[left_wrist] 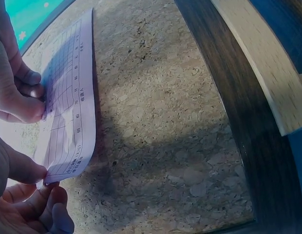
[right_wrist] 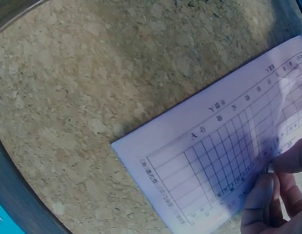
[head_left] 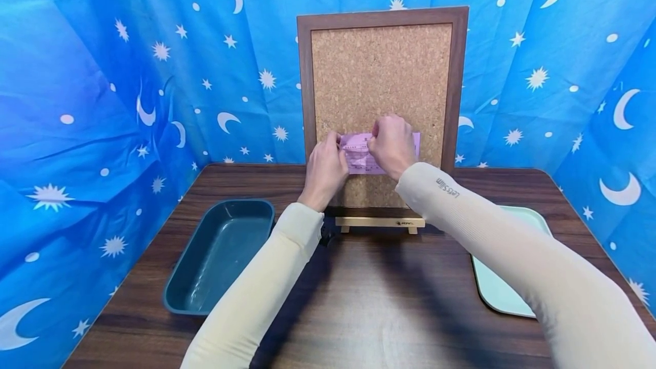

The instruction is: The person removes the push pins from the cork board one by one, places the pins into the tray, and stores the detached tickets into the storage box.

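A pink printed paper form [head_left: 357,158] with a ruled table lies against the lower part of the framed cork board [head_left: 381,73]. My left hand [head_left: 326,168] pinches the form's left end between thumb and fingers; that end bows away from the cork in the left wrist view. Near the form's upper edge, around its middle, my right hand [head_left: 393,146] is curled with its fingertips at the paper. Between its thumb and finger shows a small shiny pin-like thing [right_wrist: 270,168], mostly hidden by the fingers.
The board leans upright on a small light wooden easel [head_left: 379,222] at the back of the dark wooden table [head_left: 359,300]. To the left stands a deep teal tray [head_left: 225,255]. A shallow mint-green tray [head_left: 504,286] lies to the right, partly under my right sleeve. Behind hangs a blue star-patterned cloth [head_left: 266,27].
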`<state>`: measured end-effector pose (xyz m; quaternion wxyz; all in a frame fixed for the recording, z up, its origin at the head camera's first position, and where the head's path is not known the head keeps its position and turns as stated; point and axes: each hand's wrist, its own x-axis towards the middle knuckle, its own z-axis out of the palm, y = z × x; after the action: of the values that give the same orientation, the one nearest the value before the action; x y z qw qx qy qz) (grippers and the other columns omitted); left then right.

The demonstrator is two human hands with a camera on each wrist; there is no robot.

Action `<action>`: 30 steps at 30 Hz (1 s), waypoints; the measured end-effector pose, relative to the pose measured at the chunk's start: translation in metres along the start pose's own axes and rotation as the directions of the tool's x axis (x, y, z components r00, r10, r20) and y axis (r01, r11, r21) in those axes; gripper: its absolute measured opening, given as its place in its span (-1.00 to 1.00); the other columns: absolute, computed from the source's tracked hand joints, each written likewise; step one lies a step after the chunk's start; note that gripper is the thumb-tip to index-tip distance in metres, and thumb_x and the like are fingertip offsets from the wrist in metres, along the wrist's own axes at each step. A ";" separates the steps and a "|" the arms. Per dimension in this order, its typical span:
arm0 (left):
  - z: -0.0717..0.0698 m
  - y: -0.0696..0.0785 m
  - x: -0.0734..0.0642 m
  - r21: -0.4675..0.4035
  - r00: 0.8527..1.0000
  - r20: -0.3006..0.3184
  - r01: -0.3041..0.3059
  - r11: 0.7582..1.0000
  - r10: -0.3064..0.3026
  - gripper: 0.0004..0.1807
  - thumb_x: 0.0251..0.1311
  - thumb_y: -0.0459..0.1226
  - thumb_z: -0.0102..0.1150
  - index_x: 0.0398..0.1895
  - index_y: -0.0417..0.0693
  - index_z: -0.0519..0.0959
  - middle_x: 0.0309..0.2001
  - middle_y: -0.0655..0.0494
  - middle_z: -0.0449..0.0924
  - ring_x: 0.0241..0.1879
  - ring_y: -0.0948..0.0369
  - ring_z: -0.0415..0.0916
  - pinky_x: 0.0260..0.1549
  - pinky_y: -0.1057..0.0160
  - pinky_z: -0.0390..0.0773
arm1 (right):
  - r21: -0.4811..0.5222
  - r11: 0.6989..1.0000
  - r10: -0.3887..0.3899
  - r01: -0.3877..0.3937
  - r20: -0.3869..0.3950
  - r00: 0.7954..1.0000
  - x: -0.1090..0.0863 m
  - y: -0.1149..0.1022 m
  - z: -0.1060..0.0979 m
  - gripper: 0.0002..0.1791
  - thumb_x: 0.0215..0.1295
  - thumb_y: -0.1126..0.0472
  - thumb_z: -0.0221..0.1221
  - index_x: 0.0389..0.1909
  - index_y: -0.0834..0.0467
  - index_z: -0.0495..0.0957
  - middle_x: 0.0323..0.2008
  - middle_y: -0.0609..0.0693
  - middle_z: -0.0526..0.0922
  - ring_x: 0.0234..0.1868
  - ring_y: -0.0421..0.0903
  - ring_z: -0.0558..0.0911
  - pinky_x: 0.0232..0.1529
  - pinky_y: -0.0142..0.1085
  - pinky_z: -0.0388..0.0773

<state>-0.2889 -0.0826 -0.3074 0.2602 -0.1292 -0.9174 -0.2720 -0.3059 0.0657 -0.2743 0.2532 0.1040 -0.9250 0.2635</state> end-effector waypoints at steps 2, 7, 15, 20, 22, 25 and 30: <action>0.000 0.001 0.001 -0.005 1.000 -0.001 0.009 1.000 -0.009 -0.80 0.23 -0.41 0.05 -0.08 -0.24 0.43 -0.21 -0.12 0.59 -0.19 0.01 0.49 -0.17 0.07 0.43 | 0.006 1.000 -0.018 0.018 -0.014 1.000 -0.001 0.002 0.000 -0.92 -0.09 0.43 0.21 -0.52 0.23 0.60 -0.44 0.08 0.57 -0.34 0.05 0.54 -0.20 -0.13 0.46; 0.001 0.001 0.001 -0.019 1.000 -0.007 0.012 1.000 -0.012 -0.79 0.22 -0.42 0.07 -0.08 -0.24 0.41 -0.22 -0.13 0.58 -0.20 0.00 0.49 -0.18 0.06 0.43 | 0.019 0.998 -0.061 0.062 -0.054 0.997 -0.005 0.009 0.000 -0.93 -0.08 0.40 0.22 -0.52 0.21 0.60 -0.44 0.05 0.56 -0.33 0.03 0.53 -0.19 -0.13 0.45; 0.001 0.002 0.003 -0.023 1.000 -0.013 0.009 1.000 -0.009 -0.79 0.22 -0.42 0.07 -0.08 -0.24 0.42 -0.20 -0.14 0.59 -0.18 -0.01 0.50 -0.16 0.06 0.43 | 0.041 0.991 -0.124 0.128 -0.090 0.988 -0.009 0.017 0.000 -0.95 -0.05 0.35 0.22 -0.50 0.19 0.61 -0.42 0.01 0.56 -0.36 -0.01 0.55 -0.20 -0.13 0.46; 0.001 0.001 0.003 -0.032 1.000 -0.009 0.019 0.999 -0.019 -0.79 0.24 -0.41 0.05 -0.07 -0.23 0.42 -0.17 -0.14 0.59 -0.17 -0.01 0.49 -0.15 0.05 0.43 | 0.066 0.979 -0.184 0.192 -0.105 0.977 -0.014 0.022 -0.001 -0.96 0.00 0.34 0.23 -0.47 0.20 0.62 -0.44 -0.01 0.55 -0.40 -0.07 0.53 -0.26 -0.16 0.45; 0.001 0.000 0.003 -0.034 1.000 -0.015 0.024 0.999 -0.024 -0.80 0.24 -0.41 0.04 -0.07 -0.23 0.42 -0.17 -0.14 0.58 -0.17 -0.01 0.50 -0.16 0.05 0.43 | 0.074 0.971 -0.216 0.226 -0.115 0.970 -0.016 0.023 -0.001 -0.96 0.01 0.35 0.23 -0.47 0.22 0.62 -0.43 0.00 0.55 -0.40 -0.08 0.53 -0.29 -0.18 0.46; 0.001 0.000 0.003 -0.037 0.999 -0.018 0.028 0.999 -0.028 -0.80 0.24 -0.41 0.04 -0.07 -0.23 0.42 -0.18 -0.14 0.58 -0.18 -0.01 0.50 -0.18 0.05 0.44 | 0.085 0.962 -0.247 0.260 -0.135 0.960 -0.017 0.024 0.000 -0.96 0.01 0.37 0.23 -0.47 0.23 0.61 -0.43 0.01 0.55 -0.41 -0.09 0.52 -0.32 -0.22 0.47; 0.000 0.000 0.002 -0.039 0.999 -0.014 0.036 0.999 -0.036 -0.80 0.24 -0.41 0.04 -0.07 -0.23 0.42 -0.18 -0.15 0.59 -0.18 -0.01 0.50 -0.19 0.05 0.44 | 0.101 0.959 -0.250 0.266 -0.149 0.957 -0.018 0.026 -0.001 -0.95 0.00 0.40 0.21 -0.47 0.24 0.61 -0.43 0.02 0.55 -0.40 -0.08 0.52 -0.30 -0.22 0.46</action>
<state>-0.2908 -0.0823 -0.3061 0.2595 -0.1158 -0.9121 -0.2954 -0.2984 0.0896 -0.2944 0.3406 0.2210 -0.8667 0.2898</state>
